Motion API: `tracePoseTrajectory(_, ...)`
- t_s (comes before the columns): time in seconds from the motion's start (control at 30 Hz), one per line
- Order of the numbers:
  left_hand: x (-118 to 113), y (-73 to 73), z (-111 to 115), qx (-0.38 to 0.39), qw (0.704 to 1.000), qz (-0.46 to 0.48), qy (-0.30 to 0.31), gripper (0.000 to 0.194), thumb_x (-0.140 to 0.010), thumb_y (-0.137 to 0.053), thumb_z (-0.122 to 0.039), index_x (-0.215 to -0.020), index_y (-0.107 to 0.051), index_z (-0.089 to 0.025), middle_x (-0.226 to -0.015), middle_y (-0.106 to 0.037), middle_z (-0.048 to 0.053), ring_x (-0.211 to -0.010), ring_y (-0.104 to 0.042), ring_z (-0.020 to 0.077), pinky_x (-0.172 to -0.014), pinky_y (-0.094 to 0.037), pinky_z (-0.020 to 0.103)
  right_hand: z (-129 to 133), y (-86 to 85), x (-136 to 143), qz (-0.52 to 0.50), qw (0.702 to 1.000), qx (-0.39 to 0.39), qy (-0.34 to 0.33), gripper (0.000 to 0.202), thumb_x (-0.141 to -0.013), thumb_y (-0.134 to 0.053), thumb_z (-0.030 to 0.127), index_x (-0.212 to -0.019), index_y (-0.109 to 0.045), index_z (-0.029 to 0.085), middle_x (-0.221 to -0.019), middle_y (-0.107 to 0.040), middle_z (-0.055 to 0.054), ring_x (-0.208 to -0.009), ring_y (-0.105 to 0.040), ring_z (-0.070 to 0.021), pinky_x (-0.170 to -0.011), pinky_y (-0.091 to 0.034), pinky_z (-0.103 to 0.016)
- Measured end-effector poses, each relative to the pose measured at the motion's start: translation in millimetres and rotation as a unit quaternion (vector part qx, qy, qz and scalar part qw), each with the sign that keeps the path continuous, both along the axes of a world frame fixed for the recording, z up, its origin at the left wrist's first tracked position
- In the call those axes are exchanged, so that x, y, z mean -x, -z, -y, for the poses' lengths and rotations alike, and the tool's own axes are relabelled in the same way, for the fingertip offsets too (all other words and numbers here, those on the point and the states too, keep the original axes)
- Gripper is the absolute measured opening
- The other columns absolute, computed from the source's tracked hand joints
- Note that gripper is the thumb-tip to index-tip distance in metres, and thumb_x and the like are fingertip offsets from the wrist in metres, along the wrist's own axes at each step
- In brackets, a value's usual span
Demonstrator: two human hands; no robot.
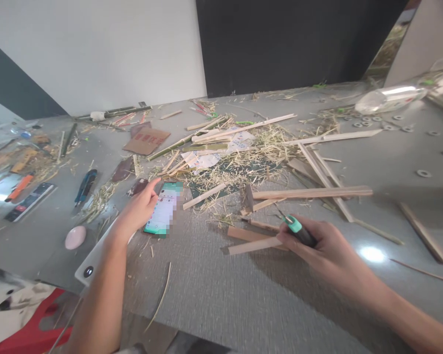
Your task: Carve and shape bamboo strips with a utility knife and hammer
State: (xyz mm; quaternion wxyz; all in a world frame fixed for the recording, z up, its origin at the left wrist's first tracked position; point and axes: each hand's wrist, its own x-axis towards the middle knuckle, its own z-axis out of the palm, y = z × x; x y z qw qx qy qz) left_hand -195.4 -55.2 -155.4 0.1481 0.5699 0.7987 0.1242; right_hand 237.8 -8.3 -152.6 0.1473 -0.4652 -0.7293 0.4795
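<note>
My left hand point(144, 201) is at the left edge of a smartphone point(164, 211) with a lit screen. Its index finger is stretched out beside the phone's upper corner and the other fingers curl; it holds nothing. My right hand point(323, 243) is closed around a teal and black handled tool point(293, 223) with a thin metal tip pointing up and left. A flat wooden strip point(253, 246) reaches my right thumb; whether it is gripped too, I cannot tell. Just beyond lie another wooden strip point(313, 192) and a short wood piece point(205, 195).
Pale shavings point(239, 172) heap over a green mat. A utility knife point(85, 188), a pink oval object point(76, 238), a second phone point(30, 201) and a white tablet-like device point(86, 270) lie left. Washers point(424, 173) and a clear plastic bottle point(389, 98) are at right.
</note>
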Motion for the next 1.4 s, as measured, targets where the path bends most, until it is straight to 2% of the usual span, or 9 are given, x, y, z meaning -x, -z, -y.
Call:
tracePoseTrajectory(0.17,-3,-2.4,2,-0.01,1.0,-0.004,0.004,0.068,-0.099,-0.049,-0.049,-0.16,-0.039,-0.022,-0.094,-0.063,0.002,-0.081,-0.062,0.0216,-0.075,-0.047,0.032,0,-1.7,0,0.002,1.0,-0.005,0.0,0.045,-0.102,-0.049,0.062,-0.081,-0.049,0.023,-0.071,-0.037,0.004,-0.065,-0.034,-0.014,-0.058,-0.028,-0.03)
tracePoseTrajectory(0.27,-6,-3.2,1,-0.017,1.0,-0.018,-0.004,0.068,-0.1,-0.046,-0.054,-0.16,-0.04,-0.021,-0.098,-0.065,0.004,-0.082,-0.064,0.0226,-0.077,-0.05,0.034,1,-1.9,-1,0.0,1.0,-0.008,-0.005,0.044,-0.102,-0.049,0.062,-0.082,-0.05,0.023,-0.071,-0.036,0.004,-0.065,-0.034,-0.014,-0.058,-0.027,-0.03)
tracePoseTrajectory(0.37,-15,-4.0,-2,-0.033,0.998,-0.044,-0.014,0.067,-0.101,-0.045,-0.054,-0.16,-0.04,-0.022,-0.118,-0.066,0.011,-0.1,-0.067,0.0278,-0.091,-0.052,0.041,3,-1.3,-1,-0.01,1.0,-0.014,-0.002,0.043,-0.102,-0.05,0.061,-0.082,-0.051,0.023,-0.071,-0.035,0.004,-0.065,-0.034,-0.014,-0.058,-0.027,-0.03)
tracePoseTrajectory(0.47,-29,-4.9,-6,-0.04,0.996,-0.081,-0.01,0.071,-0.099,-0.052,-0.055,-0.162,-0.037,-0.024,-0.14,-0.059,0.017,-0.126,-0.061,0.0365,-0.106,-0.047,0.051,3,-0.5,-1,-0.018,0.999,-0.029,-0.004,0.041,-0.103,-0.051,0.059,-0.082,-0.051,0.023,-0.07,-0.037,0.004,-0.065,-0.035,-0.014,-0.058,-0.028,-0.03)
tracePoseTrajectory(0.53,-38,-4.9,-8,-0.038,0.993,-0.109,-0.001,0.076,-0.097,-0.056,-0.054,-0.163,-0.033,-0.023,-0.146,-0.056,0.02,-0.132,-0.058,0.0401,-0.109,-0.046,0.055,4,-0.6,-1,-0.02,0.999,-0.043,-0.009,0.04,-0.103,-0.052,0.057,-0.081,-0.051,0.023,-0.07,-0.037,0.004,-0.065,-0.035,-0.014,-0.057,-0.028,-0.03)
tracePoseTrajectory(0.7,-50,-1.6,-12,-0.045,0.987,-0.157,0.003,0.08,-0.094,-0.061,-0.05,-0.162,-0.032,-0.02,-0.147,-0.054,0.024,-0.135,-0.055,0.0463,-0.107,-0.048,0.059,6,-4.4,-1,-0.019,0.998,-0.049,-0.014,0.038,-0.103,-0.051,0.053,-0.08,-0.051,0.023,-0.069,-0.036,0.004,-0.063,-0.034,-0.0141,-0.057,-0.027,-0.029)
tracePoseTrajectory(1.0,-53,1.9,-18,-0.055,0.987,-0.151,-0.017,0.085,-0.09,-0.065,-0.041,-0.163,-0.028,-0.018,-0.142,-0.057,0.024,-0.136,-0.053,0.0466,-0.109,-0.047,0.061,5,-7.4,-1,-0.027,0.999,-0.045,-0.014,0.039,-0.103,-0.05,0.053,-0.079,-0.051,0.023,-0.069,-0.035,0.003,-0.063,-0.033,-0.014,-0.056,-0.027,-0.029)
tracePoseTrajectory(1.27,-53,-1.1,-20,-0.04,0.991,-0.13,-0.02,0.089,-0.09,-0.065,-0.043,-0.165,-0.026,-0.014,-0.15,-0.05,0.027,-0.141,-0.048,0.0486,-0.111,-0.044,0.062,5,-6.1,-1,-0.022,0.999,-0.037,-0.007,0.04,-0.103,-0.05,0.055,-0.078,-0.051,0.023,-0.068,-0.034,0.004,-0.062,-0.032,-0.0143,-0.055,-0.026,-0.029)
tracePoseTrajectory(1.4,-42,-2.1,-20,-0.036,0.995,-0.088,-0.026,0.091,-0.09,-0.067,-0.05,-0.165,-0.026,-0.018,-0.147,-0.054,0.024,-0.137,-0.052,0.0457,-0.111,-0.043,0.06,4,-4.3,-1,-0.026,0.999,-0.037,-0.009,0.042,-0.103,-0.051,0.056,-0.078,-0.052,0.023,-0.069,-0.035,0.003,-0.063,-0.032,-0.0139,-0.055,-0.027,-0.029)
